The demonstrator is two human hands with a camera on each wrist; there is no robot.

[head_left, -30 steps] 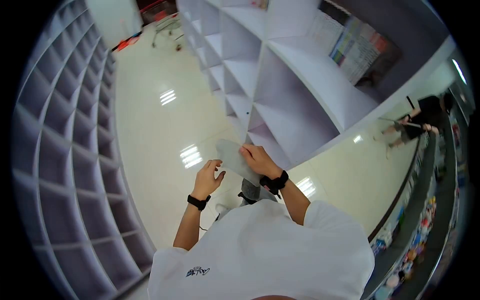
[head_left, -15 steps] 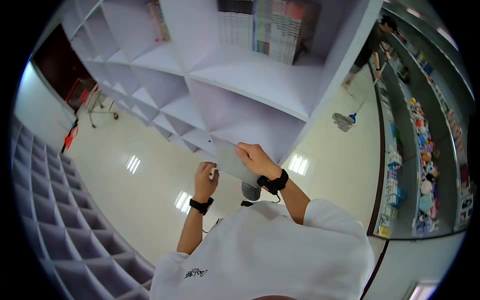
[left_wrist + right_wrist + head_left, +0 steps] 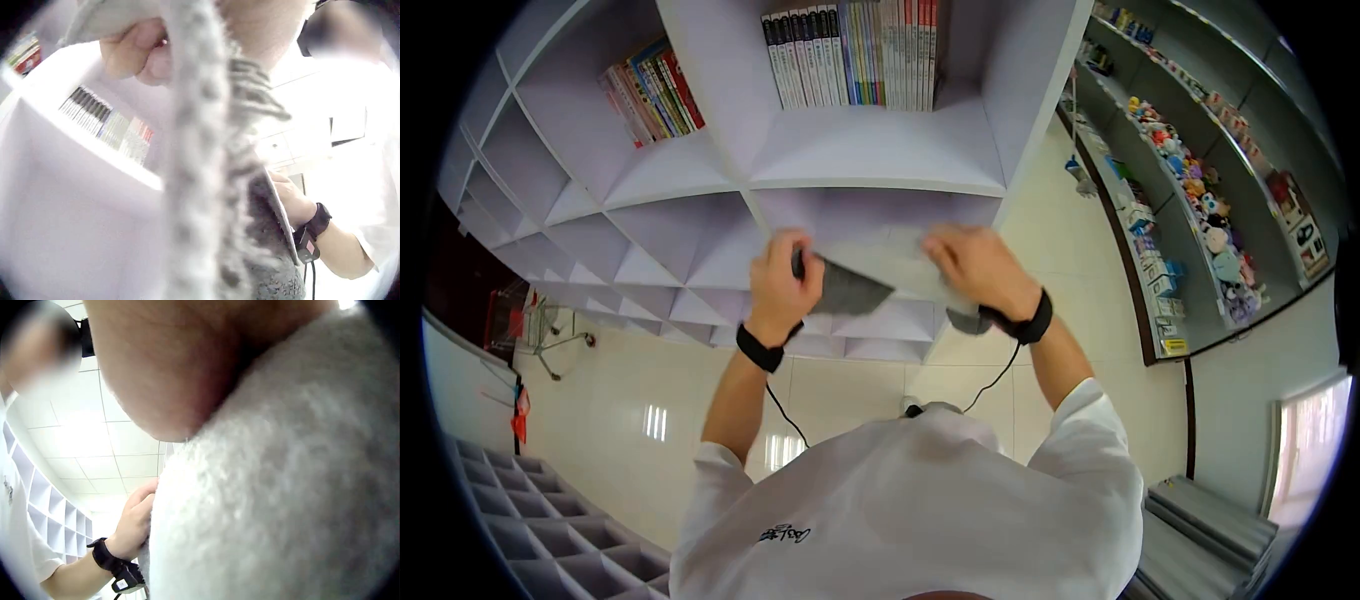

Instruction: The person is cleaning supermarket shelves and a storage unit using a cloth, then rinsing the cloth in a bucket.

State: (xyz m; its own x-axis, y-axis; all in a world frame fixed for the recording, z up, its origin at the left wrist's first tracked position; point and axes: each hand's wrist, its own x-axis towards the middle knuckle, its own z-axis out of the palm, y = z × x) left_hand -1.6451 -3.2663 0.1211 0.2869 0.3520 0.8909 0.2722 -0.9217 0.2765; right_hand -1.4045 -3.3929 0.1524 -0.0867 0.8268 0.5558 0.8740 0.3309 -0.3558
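A fuzzy cloth [image 3: 850, 291], light grey with a darker grey part, stretches between both hands in front of the shelf. My left hand [image 3: 782, 285] grips its left end with curled fingers; a dark fold shows by the thumb. At the other end my right hand [image 3: 988, 270] holds the cloth with bent fingers, blurred by motion. Close up in the left wrist view, the cloth's frayed edge [image 3: 197, 162] crosses the middle, with the left fingers [image 3: 134, 53] above. In the right wrist view its pale pile [image 3: 281, 481] covers much of the right side.
A white cubby shelf [image 3: 880, 150] stands directly ahead, with upright books [image 3: 850, 55] in an upper compartment and more books [image 3: 655, 90] to the left. Shelves of plush toys [image 3: 1215, 230] line the right side. A shopping cart [image 3: 550, 335] stands at left.
The view has turned to face the white shelf. My hands have moved up and apart, and the cloth now spans between them with its dark part showing.
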